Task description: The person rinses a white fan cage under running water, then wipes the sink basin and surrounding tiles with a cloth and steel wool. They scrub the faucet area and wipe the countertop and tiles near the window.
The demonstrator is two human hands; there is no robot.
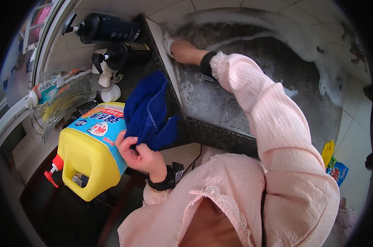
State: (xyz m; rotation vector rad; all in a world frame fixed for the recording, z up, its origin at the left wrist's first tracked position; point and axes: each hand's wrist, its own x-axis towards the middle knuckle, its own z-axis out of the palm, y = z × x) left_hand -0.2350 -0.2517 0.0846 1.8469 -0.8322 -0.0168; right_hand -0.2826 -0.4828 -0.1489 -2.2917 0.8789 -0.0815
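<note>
My left hand [143, 157] pinches the lower edge of a dark blue cloth [147, 108], which drapes over the dark stone ledge. Right beside that hand stands a large yellow jug [90, 154] with a blue label and a red pump. Stretched far forward, my right hand [185, 51] presses a white wad [167, 44] against the pale inner side wall [161, 46] of a grey stone basin [211, 89]. My fingers partly hide the wad, and I cannot tell its material. White suds [313, 58] lie along the basin's far and right sides.
Two dark pump bottles [109, 27] [131, 54] lie toward the back of the ledge, near a white round lid [111, 93]. A clear tray [72, 98] holds a tube [46, 92]. At right are yellow gloves [328, 151] and a blue packet [338, 173].
</note>
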